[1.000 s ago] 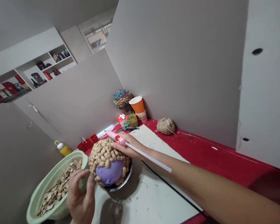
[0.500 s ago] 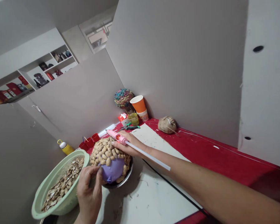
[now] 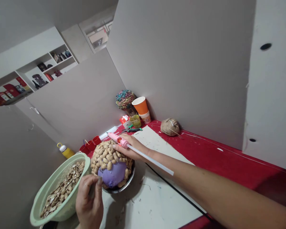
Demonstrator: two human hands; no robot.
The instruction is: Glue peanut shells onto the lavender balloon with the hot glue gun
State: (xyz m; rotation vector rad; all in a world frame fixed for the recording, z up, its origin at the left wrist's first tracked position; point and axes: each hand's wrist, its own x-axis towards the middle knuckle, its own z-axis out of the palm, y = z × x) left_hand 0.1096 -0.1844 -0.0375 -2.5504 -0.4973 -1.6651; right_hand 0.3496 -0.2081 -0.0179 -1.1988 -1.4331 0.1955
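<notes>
A purple balloon, covered over its top and sides with peanut shells, rests in a metal bowl. A bare purple patch faces me. My right hand is closed round a pink hot glue gun, whose long glue stick pokes out behind; the hand lies against the far right of the shells. Close to the balloon's near left side, my left hand has thumb and forefinger pinched together. Whatever they may hold is hidden.
To the left stands a green colander of peanut shells. Red cups, a yellow bottle, pliers, paper cups, a decorated ball and a twine ball sit further back. A black cord crosses the white board.
My left hand has drawn slightly down and left, off the balloon's bare patch. The right hand keeps the glue gun in about the same place. The view has shifted a little.
</notes>
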